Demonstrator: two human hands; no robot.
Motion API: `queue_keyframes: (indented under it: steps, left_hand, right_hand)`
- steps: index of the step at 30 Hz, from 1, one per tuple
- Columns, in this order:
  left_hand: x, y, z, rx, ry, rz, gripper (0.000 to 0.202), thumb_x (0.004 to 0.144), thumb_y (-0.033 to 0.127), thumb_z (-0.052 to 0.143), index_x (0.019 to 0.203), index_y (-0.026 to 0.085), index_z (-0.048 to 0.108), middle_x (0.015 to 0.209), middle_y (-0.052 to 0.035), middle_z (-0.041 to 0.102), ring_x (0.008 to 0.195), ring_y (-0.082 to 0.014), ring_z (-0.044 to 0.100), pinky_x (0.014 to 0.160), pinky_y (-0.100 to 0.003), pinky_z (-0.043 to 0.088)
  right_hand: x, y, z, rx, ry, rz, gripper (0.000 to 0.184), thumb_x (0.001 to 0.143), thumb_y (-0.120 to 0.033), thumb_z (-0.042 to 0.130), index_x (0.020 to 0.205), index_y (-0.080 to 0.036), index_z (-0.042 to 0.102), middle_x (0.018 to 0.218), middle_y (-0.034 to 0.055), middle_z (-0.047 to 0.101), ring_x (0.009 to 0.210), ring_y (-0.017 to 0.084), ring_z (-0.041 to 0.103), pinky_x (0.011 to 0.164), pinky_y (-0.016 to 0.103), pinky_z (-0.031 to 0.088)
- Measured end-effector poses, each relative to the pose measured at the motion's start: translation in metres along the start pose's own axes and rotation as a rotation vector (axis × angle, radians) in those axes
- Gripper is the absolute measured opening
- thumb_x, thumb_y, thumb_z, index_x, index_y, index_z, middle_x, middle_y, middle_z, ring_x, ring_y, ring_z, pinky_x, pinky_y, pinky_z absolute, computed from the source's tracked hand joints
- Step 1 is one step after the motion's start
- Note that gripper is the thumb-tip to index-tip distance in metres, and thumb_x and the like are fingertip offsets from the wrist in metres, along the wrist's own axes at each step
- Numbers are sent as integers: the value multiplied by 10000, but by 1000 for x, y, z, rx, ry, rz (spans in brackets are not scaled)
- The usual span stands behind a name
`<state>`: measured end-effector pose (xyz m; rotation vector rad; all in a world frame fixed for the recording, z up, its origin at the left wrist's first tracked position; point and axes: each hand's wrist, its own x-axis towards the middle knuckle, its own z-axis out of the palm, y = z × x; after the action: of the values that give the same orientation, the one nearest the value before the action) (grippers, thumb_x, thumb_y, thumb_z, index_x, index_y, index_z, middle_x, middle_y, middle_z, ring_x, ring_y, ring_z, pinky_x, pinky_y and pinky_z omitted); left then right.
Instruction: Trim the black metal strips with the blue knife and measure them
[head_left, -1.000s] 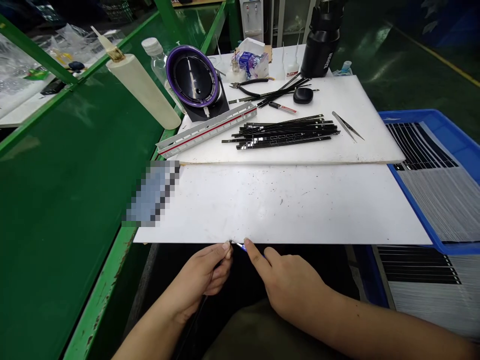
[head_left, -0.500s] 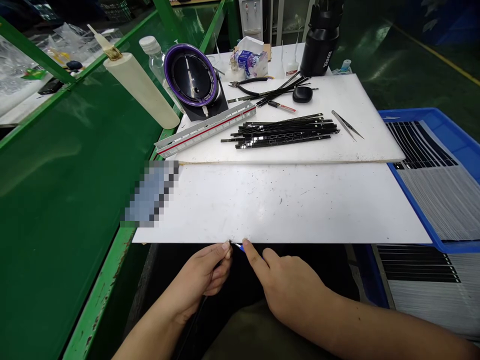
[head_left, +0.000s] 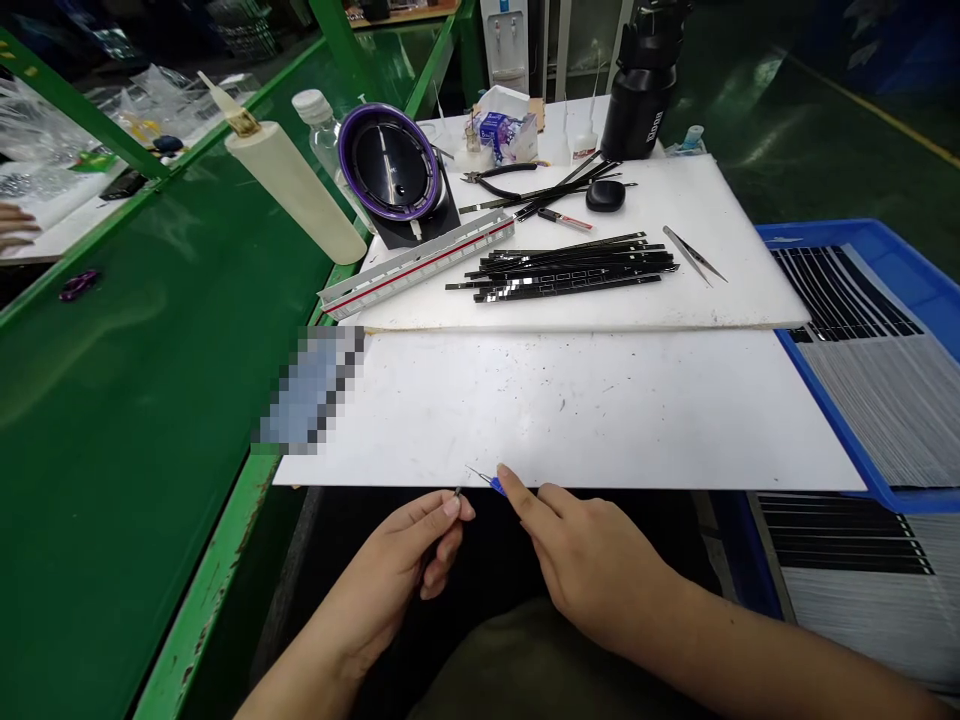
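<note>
At the near edge of the white board [head_left: 570, 420], my left hand [head_left: 409, 545] pinches a small dark piece [head_left: 458, 491] between thumb and forefinger. Only its tip shows; the rest is hidden by the fingers. My right hand [head_left: 581, 545] is closed around a blue-handled tool with a thin metal tip [head_left: 497, 485], which looks forked. Its forefinger lies along the handle. The tip points left over the board's edge, a short way from the dark piece and apart from it. Small dark specks dot the board.
On a raised white foam slab [head_left: 720, 290] lie black strips [head_left: 570, 270], tweezers [head_left: 694, 255], a scale ruler [head_left: 420, 265], cutting pliers [head_left: 499, 180] and a black case [head_left: 605, 195]. A purple-rimmed device [head_left: 390, 165] stands behind. Blue trays of strips [head_left: 862, 390] flank the right. Another person's hand [head_left: 15, 225] shows far left.
The tool's tip has come away from the dark piece in my left hand. My right hand has shifted slightly right, and my left hand has turned a little. Another person's hand has appeared far left.
</note>
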<state>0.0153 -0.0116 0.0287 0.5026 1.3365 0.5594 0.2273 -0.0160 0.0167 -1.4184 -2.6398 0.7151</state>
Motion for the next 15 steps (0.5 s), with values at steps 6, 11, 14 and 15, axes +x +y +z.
queue_keyframes:
  steps: [6, 11, 14, 15]
  left_hand:
    - [9, 0, -3, -146, -90, -69, 324, 875, 472, 573, 845, 154, 625, 584, 36, 377, 503, -72, 286, 482, -188, 294]
    - [11, 2, -5, -131, -116, -119, 293, 878, 462, 564, 815, 175, 573, 624, 41, 345, 494, -78, 308, 415, -174, 259]
    - [10, 6, -6, -110, -144, -163, 283, 872, 451, 574, 800, 181, 529, 631, 48, 362, 442, -47, 210, 371, -157, 121]
    - [10, 8, -6, -99, -141, -168, 291, 871, 455, 574, 796, 180, 520, 621, 52, 359, 433, -39, 180, 369, -155, 91]
  right_hand:
    - [2, 3, -11, 45, -20, 22, 621, 925, -118, 397, 1529, -215, 290, 865, 27, 617, 557, 147, 499, 494, 297, 291]
    - [5, 2, -10, 113, -21, 12, 593, 943, -157, 400, 1522, -243, 307, 867, 19, 628, 582, 153, 520, 513, 290, 299]
    - [6, 2, -9, 143, -32, 6, 575, 954, -171, 392, 1520, -241, 314, 860, 21, 630, 600, 159, 535, 529, 292, 308]
    - [6, 2, -9, 149, -37, 4, 574, 955, -170, 390, 1519, -241, 314, 860, 21, 631, 604, 160, 538, 533, 293, 310]
